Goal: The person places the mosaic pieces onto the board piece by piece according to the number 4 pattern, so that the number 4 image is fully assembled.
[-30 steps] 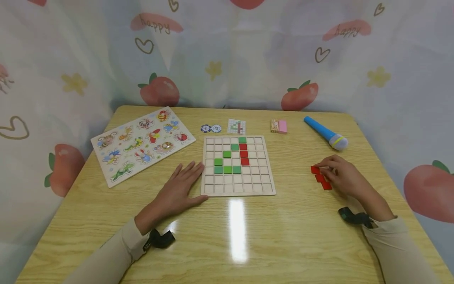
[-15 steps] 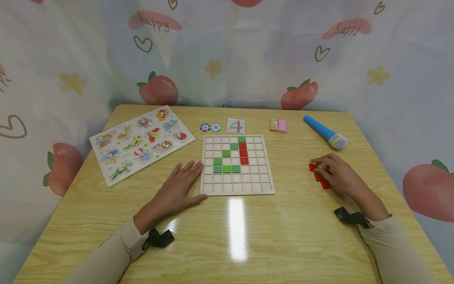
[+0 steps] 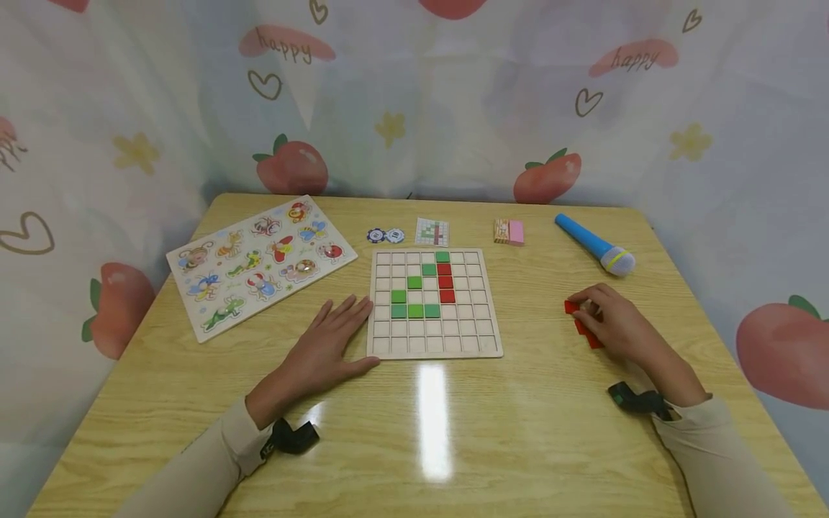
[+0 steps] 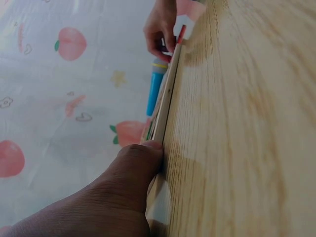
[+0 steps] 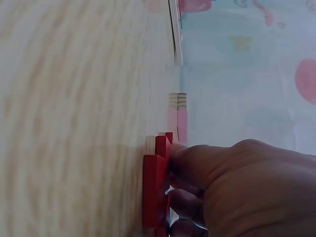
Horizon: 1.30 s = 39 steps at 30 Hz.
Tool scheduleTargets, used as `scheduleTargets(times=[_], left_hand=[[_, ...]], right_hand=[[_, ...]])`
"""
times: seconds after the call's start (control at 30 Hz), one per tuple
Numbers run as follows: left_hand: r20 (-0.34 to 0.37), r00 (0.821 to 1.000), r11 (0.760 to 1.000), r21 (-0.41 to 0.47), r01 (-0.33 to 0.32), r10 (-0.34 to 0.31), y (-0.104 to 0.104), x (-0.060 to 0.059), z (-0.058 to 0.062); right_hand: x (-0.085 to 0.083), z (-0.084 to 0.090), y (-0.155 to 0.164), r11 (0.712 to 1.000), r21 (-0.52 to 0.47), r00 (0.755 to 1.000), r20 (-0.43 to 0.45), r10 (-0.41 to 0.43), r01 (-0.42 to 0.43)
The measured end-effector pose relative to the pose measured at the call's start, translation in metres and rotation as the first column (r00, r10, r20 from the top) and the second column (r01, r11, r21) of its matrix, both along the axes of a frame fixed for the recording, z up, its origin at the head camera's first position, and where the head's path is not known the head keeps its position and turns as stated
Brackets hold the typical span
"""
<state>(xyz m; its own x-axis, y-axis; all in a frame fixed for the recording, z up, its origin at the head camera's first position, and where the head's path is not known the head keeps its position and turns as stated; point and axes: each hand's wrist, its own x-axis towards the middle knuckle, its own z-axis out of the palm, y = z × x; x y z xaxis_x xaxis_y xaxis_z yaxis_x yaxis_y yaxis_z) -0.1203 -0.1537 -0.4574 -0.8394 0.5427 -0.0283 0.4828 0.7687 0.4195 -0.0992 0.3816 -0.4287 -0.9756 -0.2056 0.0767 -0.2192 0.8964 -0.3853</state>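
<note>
A wooden grid board [image 3: 434, 350] lies mid-table, with green tiles [image 3: 415, 311] and red tiles [image 3: 445, 282] set in its cells. My left hand [image 3: 337, 324] lies flat beside the board's left edge, fingers straight. In the left wrist view its thumb [image 4: 136, 165] touches the board's edge [image 4: 168, 98]. Over at the right, my right hand [image 3: 589, 308] curls over a small cluster of loose red tiles [image 3: 586, 335] on the table and pinches one. The right wrist view shows its fingers [image 5: 197, 163] against the red tiles [image 5: 155, 182].
An insect peg puzzle [image 3: 259, 262] lies at the left. Two poker chips [image 3: 385, 234], a pattern card [image 3: 432, 231], a pink block [image 3: 509, 231] and a blue toy microphone [image 3: 594, 243] sit behind the board. A printed curtain surrounds the table.
My right hand has closed in slightly over the loose red tiles and hides more of them. The left hand and the board have not moved.
</note>
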Motion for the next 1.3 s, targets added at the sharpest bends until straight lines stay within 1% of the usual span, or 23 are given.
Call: scheduleTargets(times=[0.1,0.2,0.3,0.37,0.47,0.57,0.63,0.67,0.7,0.77,0.87,0.97,1.03,1.17,1.3], left_hand=[[-0.001,1.000,1.000,-0.002,-0.003,0.003,-0.001,0.000,0.001],[-0.011,1.000,1.000,0.001,-0.002,0.002,-0.002,0.000,0.001],[-0.022,1.000,1.000,0.006,0.000,0.001,-0.003,0.000,0.001],[-0.029,1.000,1.000,0.009,0.002,-0.002,-0.003,0.000,0.000],[-0.031,1.000,1.000,0.010,0.003,-0.003,-0.003,0.000,-0.001],[-0.030,1.000,1.000,0.012,0.004,-0.004,-0.003,0.000,-0.002],[-0.028,1.000,1.000,0.013,0.003,-0.003,-0.002,0.000,-0.002],[-0.029,1.000,1.000,0.010,0.003,-0.002,-0.002,0.000,-0.003],[-0.029,1.000,1.000,0.011,0.002,-0.002,-0.001,0.000,-0.003],[-0.030,1.000,1.000,0.009,0.002,-0.002,-0.001,0.000,-0.003],[-0.027,1.000,1.000,0.009,0.002,-0.002,0.000,0.000,-0.002],[-0.020,1.000,1.000,0.009,0.004,-0.004,0.000,0.000,-0.002],[-0.017,1.000,1.000,0.005,0.005,-0.005,0.000,0.000,-0.002],[-0.019,1.000,1.000,0.000,0.002,-0.002,0.000,0.000,-0.001],[-0.022,1.000,1.000,0.007,0.009,-0.009,0.000,0.000,0.001]], right_hand=[[-0.001,0.001,-0.003,1.000,0.001,1.000,-0.027,0.015,-0.015],[-0.003,0.006,-0.011,0.999,-0.003,0.997,-0.071,0.038,-0.039],[-0.006,0.013,-0.027,0.995,-0.017,0.988,-0.126,0.094,-0.097],[-0.008,0.019,-0.042,0.988,-0.014,0.976,-0.156,0.151,-0.155],[-0.013,0.025,-0.069,0.964,0.020,0.942,-0.207,0.263,-0.264],[-0.020,0.029,-0.095,0.928,0.067,0.896,-0.246,0.371,-0.366],[-0.024,0.032,-0.112,0.905,0.087,0.872,-0.244,0.424,-0.416],[-0.026,0.033,-0.120,0.896,0.089,0.866,-0.232,0.443,-0.434],[-0.028,0.034,-0.128,0.891,0.086,0.865,-0.212,0.454,-0.447],[-0.032,0.036,-0.141,0.885,0.072,0.870,-0.158,0.466,-0.461],[-0.038,0.035,-0.158,0.885,0.025,0.882,-0.067,0.466,-0.465],[-0.043,0.029,-0.169,0.884,-0.004,0.884,-0.015,0.468,-0.468],[-0.046,0.025,-0.175,0.881,-0.013,0.881,-0.002,0.473,-0.473],[-0.052,0.017,-0.182,0.875,-0.024,0.875,-0.010,0.483,-0.483],[-0.055,0.012,-0.185,0.882,-0.033,0.883,-0.006,0.470,-0.470]])
